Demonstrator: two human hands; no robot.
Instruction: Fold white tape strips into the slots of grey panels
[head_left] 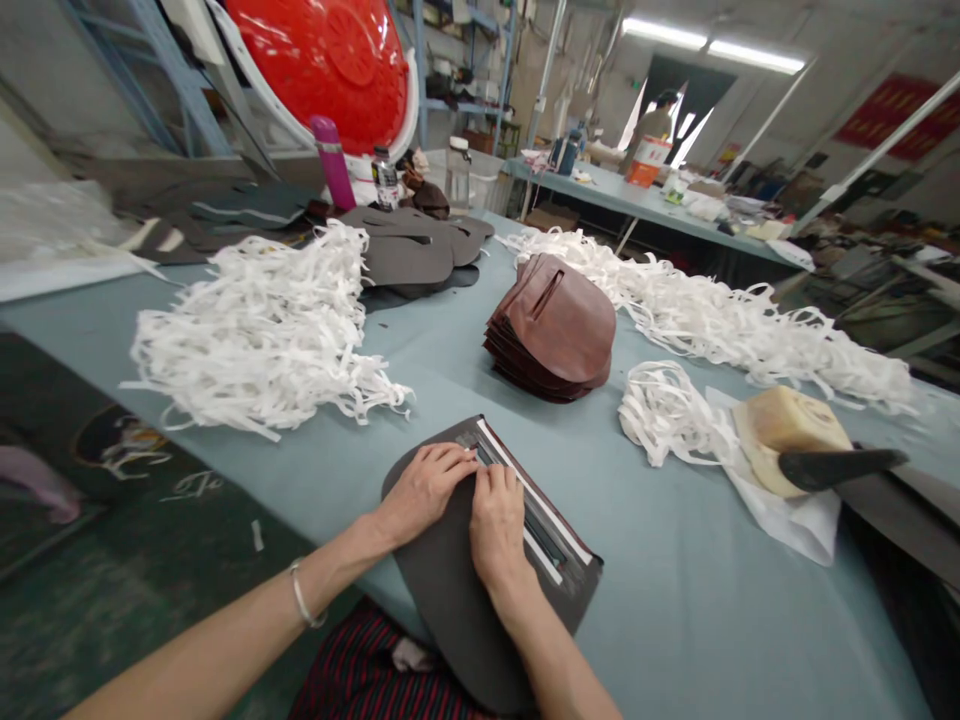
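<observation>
At the counter (pixel 697 620): dark panel (pixel 442 600), white strips (pixel 544 562); left hand (pixel 427 490), right hand (pixel 499 520), both curled at them, grip unclear; seemingly pressing down; next move likely wants even pressure.

Dark green floor (pixel 142 590). Pale blue worktop (pixel 697 590); 2nd worktop (pixel 611 193) behind. Blue shelves (pixel 477 107) at back. 2 lit tube lights (pixel 664 33) overhead. Bright window (pixel 633 118) beside dark curtain (pixel 686 82). Red banner (pixel 896 118) far right.

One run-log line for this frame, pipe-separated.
left hand: fingertips on dark panel, by white strip | right hand: beside left, same panel | brown stack: beyond panel, on table
</observation>
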